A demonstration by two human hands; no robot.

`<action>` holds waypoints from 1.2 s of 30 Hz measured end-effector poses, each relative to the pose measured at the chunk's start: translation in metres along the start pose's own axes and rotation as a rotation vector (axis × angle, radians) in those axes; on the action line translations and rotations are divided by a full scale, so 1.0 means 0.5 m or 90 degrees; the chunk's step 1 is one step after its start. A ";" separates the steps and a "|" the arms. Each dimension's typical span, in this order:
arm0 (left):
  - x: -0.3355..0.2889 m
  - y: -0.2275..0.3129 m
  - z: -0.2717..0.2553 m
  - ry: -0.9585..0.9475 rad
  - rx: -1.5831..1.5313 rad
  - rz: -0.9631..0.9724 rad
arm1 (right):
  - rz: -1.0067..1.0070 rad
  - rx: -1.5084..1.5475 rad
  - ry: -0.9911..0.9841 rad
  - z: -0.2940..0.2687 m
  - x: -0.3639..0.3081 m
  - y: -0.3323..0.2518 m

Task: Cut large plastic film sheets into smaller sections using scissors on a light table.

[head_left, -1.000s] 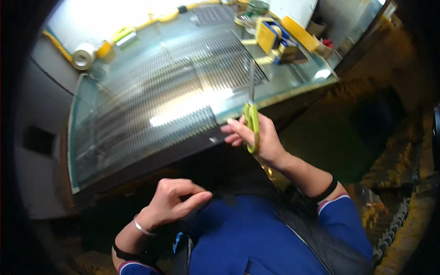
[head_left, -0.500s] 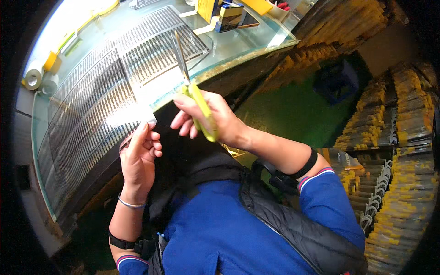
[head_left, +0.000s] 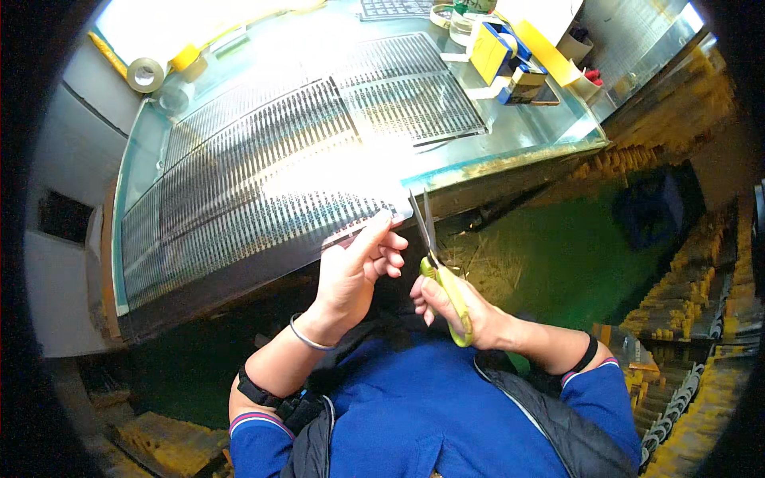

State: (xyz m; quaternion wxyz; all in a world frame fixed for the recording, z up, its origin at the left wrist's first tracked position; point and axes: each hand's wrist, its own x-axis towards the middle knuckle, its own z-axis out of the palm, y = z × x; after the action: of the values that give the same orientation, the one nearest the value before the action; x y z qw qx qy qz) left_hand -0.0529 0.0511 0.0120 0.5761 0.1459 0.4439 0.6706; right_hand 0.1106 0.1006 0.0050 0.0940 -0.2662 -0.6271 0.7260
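With thumb and fingers my left hand (head_left: 356, 267) pinches the near right corner of a large clear film sheet (head_left: 239, 203), printed with rows of small dark marks. Most of the sheet lies flat on a glass-topped table (head_left: 510, 159). My right hand (head_left: 478, 315) grips scissors (head_left: 451, 293) with yellow-green handles. Their blades point up and away from me, slightly parted, just right of the held corner. I see no film between the blades. Bright glare washes out part of the sheet's middle.
Tape rolls (head_left: 145, 75) sit at the table's far left. A yellow-and-blue box (head_left: 492, 52), a glass jar (head_left: 462, 28) and a keyboard (head_left: 394, 8) stand at the back. Stacks of yellow-edged bundles (head_left: 669, 295) line the right side.
My view has shifted, so the table sits farther right. The scissors have come down beside the held corner, and their blades have parted. My left hand keeps its pinch.
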 end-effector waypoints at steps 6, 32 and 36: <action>0.008 -0.005 -0.011 0.028 -0.027 -0.026 | 0.098 0.038 0.015 0.020 0.002 -0.002; -0.011 0.001 -0.013 0.039 0.006 -0.010 | 0.151 0.014 0.023 0.011 -0.005 -0.024; -0.009 -0.001 -0.014 0.034 0.005 -0.005 | 0.145 0.013 0.037 0.015 -0.006 -0.024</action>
State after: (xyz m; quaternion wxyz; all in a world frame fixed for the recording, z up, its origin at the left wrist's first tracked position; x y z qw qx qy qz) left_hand -0.0560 0.0440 0.0090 0.5660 0.1283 0.4623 0.6704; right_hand 0.1069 0.0953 0.0177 0.0318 -0.3559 -0.5822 0.7303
